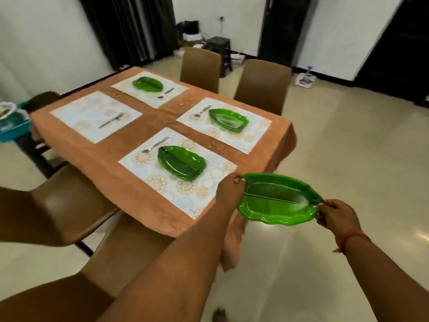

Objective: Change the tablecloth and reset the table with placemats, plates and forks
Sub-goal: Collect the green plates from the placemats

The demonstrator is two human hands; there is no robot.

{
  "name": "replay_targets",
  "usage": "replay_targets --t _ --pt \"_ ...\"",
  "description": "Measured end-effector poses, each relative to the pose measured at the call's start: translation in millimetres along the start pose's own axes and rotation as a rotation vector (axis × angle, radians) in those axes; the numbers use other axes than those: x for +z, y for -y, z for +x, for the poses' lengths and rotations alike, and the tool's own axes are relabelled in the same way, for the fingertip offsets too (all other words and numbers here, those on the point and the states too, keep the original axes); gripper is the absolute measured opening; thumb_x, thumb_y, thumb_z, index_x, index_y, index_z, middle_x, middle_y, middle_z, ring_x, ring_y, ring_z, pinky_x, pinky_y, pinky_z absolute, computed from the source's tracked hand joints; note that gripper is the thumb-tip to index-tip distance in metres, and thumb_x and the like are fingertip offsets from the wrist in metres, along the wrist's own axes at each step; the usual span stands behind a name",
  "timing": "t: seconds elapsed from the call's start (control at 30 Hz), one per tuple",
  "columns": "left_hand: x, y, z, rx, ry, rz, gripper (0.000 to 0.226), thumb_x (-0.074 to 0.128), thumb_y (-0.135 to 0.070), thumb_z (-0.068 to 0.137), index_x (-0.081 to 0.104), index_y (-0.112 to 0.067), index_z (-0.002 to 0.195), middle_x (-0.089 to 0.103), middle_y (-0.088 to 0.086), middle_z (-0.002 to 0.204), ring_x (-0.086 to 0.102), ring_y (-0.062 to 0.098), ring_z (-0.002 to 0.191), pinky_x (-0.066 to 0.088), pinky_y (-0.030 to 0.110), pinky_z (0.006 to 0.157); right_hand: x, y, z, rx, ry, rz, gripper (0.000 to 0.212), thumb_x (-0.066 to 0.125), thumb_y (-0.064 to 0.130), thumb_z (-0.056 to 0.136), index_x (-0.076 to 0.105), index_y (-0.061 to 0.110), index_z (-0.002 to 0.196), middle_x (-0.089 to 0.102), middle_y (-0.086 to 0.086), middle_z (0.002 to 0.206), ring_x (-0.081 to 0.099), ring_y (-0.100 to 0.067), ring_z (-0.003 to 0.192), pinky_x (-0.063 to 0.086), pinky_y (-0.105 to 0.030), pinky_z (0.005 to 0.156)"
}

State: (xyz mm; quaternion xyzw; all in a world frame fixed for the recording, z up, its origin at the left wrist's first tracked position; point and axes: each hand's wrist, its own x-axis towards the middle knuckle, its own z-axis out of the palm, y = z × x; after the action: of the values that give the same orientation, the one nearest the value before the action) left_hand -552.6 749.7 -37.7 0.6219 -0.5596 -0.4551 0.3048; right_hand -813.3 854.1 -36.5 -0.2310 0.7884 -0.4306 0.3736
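Observation:
I hold a green leaf-shaped plate (278, 201) in the air beside the table's near right corner. My left hand (229, 191) grips its left end and my right hand (335, 216) pinches its right tip. An orange-brown tablecloth (151, 117) covers the table. On it lie several white patterned placemats. The near mat (209, 180) carries a green plate (181, 162) and a fork (155, 145). The right mat (255, 133) and the far mat (176, 89) also carry a plate and a fork each. The left mat (88, 112) has only a fork (111, 120).
Brown chairs stand around the table: two on the far side (202, 66) (262, 84), two on my near left (53, 205). A teal basket (11, 126) sits past the table's left end. Small crumbs dot the cloth. Pale tiled floor lies to the right.

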Motion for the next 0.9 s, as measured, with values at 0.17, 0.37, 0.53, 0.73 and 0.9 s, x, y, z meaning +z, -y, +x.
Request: replay_targets --t 0.17,0.37,0.53,0.73,0.9 --pt "-48.3 26.4 46.2 -0.082 -0.149 0.055 0.027 0.059 -0.029 0.097 0.067 -0.012 0.116 0.071 0.011 0.112 0.064 0.030 0.105 0.043 0.028 0.079 84.5 63.7 39.6 -0.078 0.177 -0.078 0.006 0.063 0.010 0.079 0.067 0.012 0.083 0.064 -0.014 0.075 0.059 -0.029 0.068 0.056 -0.048 0.078" --pt "-105.6 68.6 88.6 -0.342 -0.354 -0.147 0.010 0.059 -0.023 0.097 0.061 -0.016 0.105 0.065 0.015 0.103 0.067 0.036 0.089 0.062 0.049 0.071 220.7 117.4 106.2 -0.147 0.473 -0.196 0.021 0.059 0.003 0.085 0.069 0.008 0.103 0.070 -0.017 0.095 0.066 -0.028 0.080 0.059 -0.042 0.075" --pt "-133.1 75.0 111.2 -0.538 -0.521 -0.481 0.011 0.054 -0.011 0.101 0.047 -0.013 0.093 0.059 0.023 0.102 0.061 0.031 0.076 0.059 0.038 0.054 324.1 154.9 116.9 -0.121 0.867 -0.276 0.021 0.047 -0.001 0.097 0.062 0.011 0.105 0.066 -0.011 0.089 0.064 -0.024 0.080 0.051 -0.032 0.070" --pt "-130.7 77.2 120.4 -0.652 -0.548 -0.594 0.019 0.054 0.002 0.096 0.043 -0.013 0.092 0.060 0.023 0.099 0.065 0.031 0.075 0.062 0.049 0.070 411.8 161.5 120.9 -0.220 1.034 -0.458 0.024 0.053 -0.003 0.092 0.059 0.000 0.115 0.067 -0.027 0.096 0.065 -0.036 0.079 0.058 -0.054 0.075" --pt "-131.0 95.3 118.8 -0.727 -0.466 -0.351 0.018 0.060 -0.015 0.091 0.050 -0.010 0.105 0.066 0.021 0.103 0.072 0.033 0.084 0.061 0.054 0.068 447.9 156.4 118.8 -0.499 0.997 -0.722 0.015 0.060 0.010 0.090 0.067 0.014 0.102 0.071 -0.014 0.088 0.067 -0.036 0.082 0.054 -0.041 0.073"
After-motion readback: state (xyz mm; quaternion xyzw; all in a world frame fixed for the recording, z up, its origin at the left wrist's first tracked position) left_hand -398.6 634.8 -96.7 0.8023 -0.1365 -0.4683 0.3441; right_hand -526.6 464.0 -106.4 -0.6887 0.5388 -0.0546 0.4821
